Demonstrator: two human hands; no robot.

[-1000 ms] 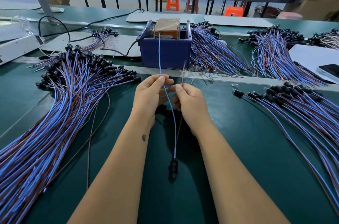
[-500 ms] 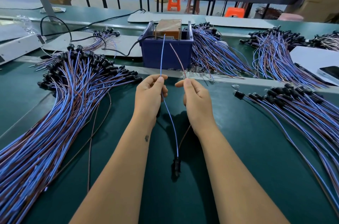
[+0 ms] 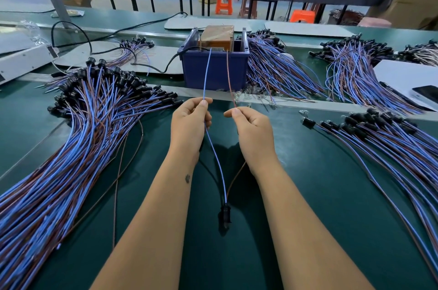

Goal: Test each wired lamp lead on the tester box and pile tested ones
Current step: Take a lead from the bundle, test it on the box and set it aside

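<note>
A: Head view. Progress?

B: Mid-run, I judge. Big pile [image 3: 71, 147] lies left, smaller fan [image 3: 384, 142] right, more bundles [image 3: 350, 69] far right; which is tested, can't tell. One lead in hand, many seemingly left.

A: Hands?

B: Left hand [image 3: 190, 123] pinches the blue wire [image 3: 206, 76], right hand [image 3: 254, 130] pinches the brown wire [image 3: 229, 76]. Both are raised, apart, wire ends reaching up to the tester [image 3: 215, 62]. The lead's socket [image 3: 225, 215] rests near, between the forearms.

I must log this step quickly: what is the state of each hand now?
Left hand: pinches the blue wire.
Right hand: pinches the brown wire.
</note>
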